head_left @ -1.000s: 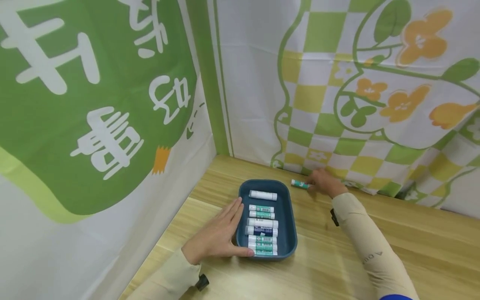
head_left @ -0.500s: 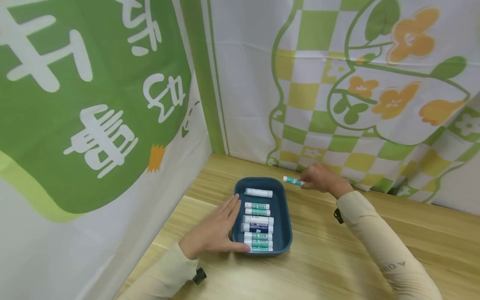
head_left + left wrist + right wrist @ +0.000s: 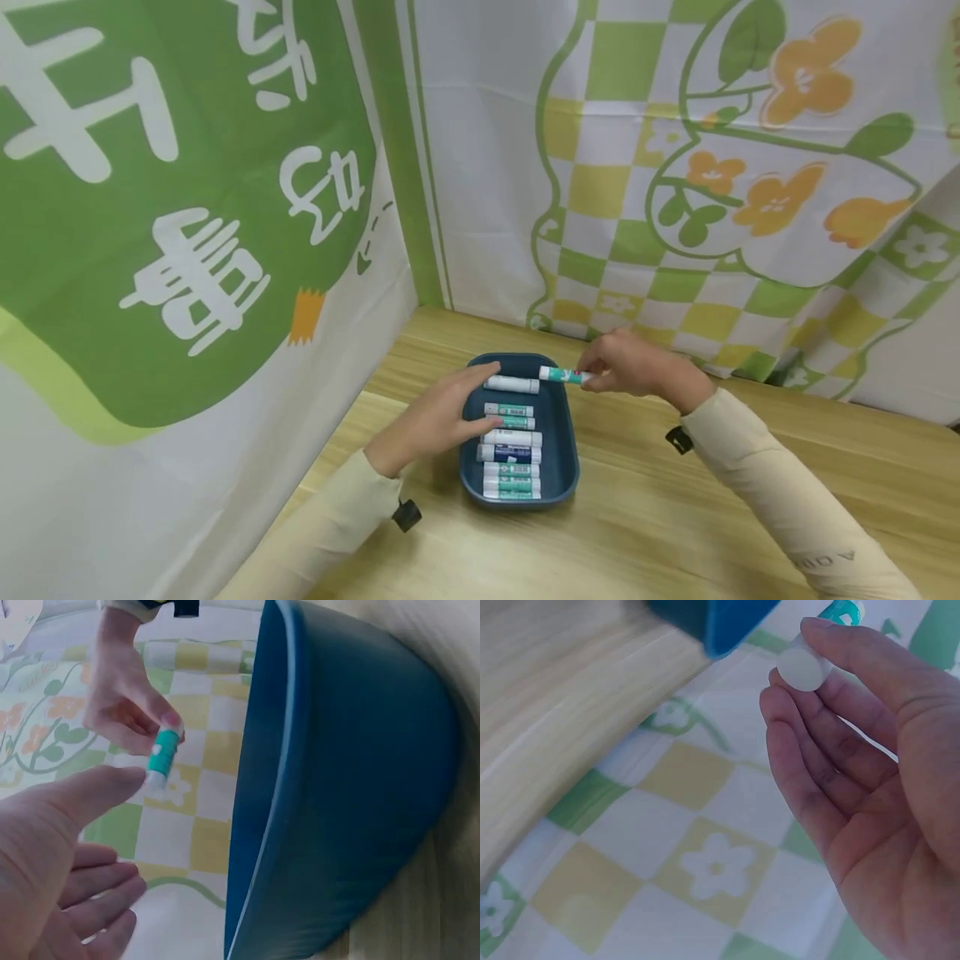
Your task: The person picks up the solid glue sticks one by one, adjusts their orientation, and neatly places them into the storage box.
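My right hand (image 3: 637,367) pinches a green-and-white glue stick (image 3: 564,375) by one end, between thumb and fingers, over the far right rim of a dark blue tray (image 3: 557,467). The right wrist view shows its round white end (image 3: 802,669) at my fingertips. My left hand (image 3: 435,417) is spread over the tray's left side, holding nothing, and overlaps some sticks. Inside the tray lie several glue sticks in a column: a white one (image 3: 513,384) at the far end, green ones, another white one (image 3: 513,438), a navy one (image 3: 510,454) and more green ones (image 3: 512,482) nearest me.
The tray stands on a light wooden table (image 3: 637,508). A checked, flowered cloth (image 3: 637,183) hangs along the table's back edge, close behind my right hand. To the left hangs a green-and-white cloth (image 3: 315,317), meeting it at the corner.
My right hand has lifted the green glue stick off the table and carried it left to the tray. My left hand has come off the tray's left rim and moved over the tray.
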Available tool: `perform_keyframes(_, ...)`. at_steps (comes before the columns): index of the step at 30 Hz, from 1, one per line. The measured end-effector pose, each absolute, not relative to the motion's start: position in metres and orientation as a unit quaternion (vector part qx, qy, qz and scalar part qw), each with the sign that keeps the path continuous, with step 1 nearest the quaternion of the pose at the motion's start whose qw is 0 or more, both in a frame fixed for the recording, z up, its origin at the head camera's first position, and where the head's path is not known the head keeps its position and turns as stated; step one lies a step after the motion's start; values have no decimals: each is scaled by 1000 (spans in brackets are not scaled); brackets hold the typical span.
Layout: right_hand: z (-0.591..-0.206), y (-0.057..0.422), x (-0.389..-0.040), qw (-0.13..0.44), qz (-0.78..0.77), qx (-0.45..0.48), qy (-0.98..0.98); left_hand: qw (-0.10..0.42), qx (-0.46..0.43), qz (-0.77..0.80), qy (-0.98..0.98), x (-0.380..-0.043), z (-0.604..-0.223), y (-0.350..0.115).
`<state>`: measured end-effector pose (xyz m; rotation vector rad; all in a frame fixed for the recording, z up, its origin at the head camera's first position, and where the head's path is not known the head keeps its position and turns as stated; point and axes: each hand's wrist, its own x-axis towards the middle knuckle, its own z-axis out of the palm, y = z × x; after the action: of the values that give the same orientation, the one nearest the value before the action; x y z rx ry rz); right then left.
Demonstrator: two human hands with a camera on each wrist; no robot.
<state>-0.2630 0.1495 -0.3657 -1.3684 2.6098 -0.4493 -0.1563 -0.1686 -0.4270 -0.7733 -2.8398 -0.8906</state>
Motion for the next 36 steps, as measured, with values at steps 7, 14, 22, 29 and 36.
perform_keyframes(7,-357,134,-239,80,-149,-497,851,42,-276,-439,-854,-169,-435,-156)
perform_keyframes(14,-353,121,-220,98,-160,-509,840,30,-288,-529,-798,-169,-446,-144)
perform_keyframes(22,-364,116,-214,62,-194,-538,818,51,-257,-564,-783,-163,-457,-135)
perform_keyframes(29,-374,114,-212,65,-221,-523,820,61,-258,-604,-752,-161,-463,-134)
perform_keyframes(36,-373,104,-207,-9,-242,-501,831,168,-258,-483,-820,-161,-456,-132)
